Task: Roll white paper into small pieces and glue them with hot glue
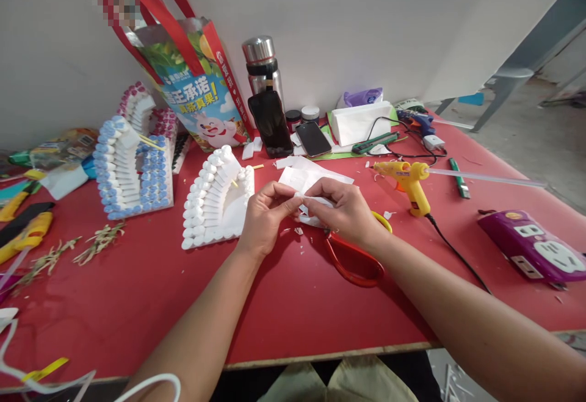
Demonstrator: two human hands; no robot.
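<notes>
Over the red table (137,292), my left hand (265,216) and my right hand (345,210) meet, both pinching a small piece of white paper (307,197) between their fingertips. Red-handled scissors (354,262) lie on the table under my right wrist. Just left of my left hand stands a white stepped model made of paper rolls (215,204). More white paper sheets (304,173) lie behind my hands, with tiny white scraps below them.
A yellow glue gun (409,182) with a glue stick lies right of my hands, its cord trailing to the table's front. A purple power strip (535,249) sits far right. Blue-tipped roll model (126,170), shopping bag (192,85), flask (262,66), two phones (271,121), tissue box (359,121) stand behind.
</notes>
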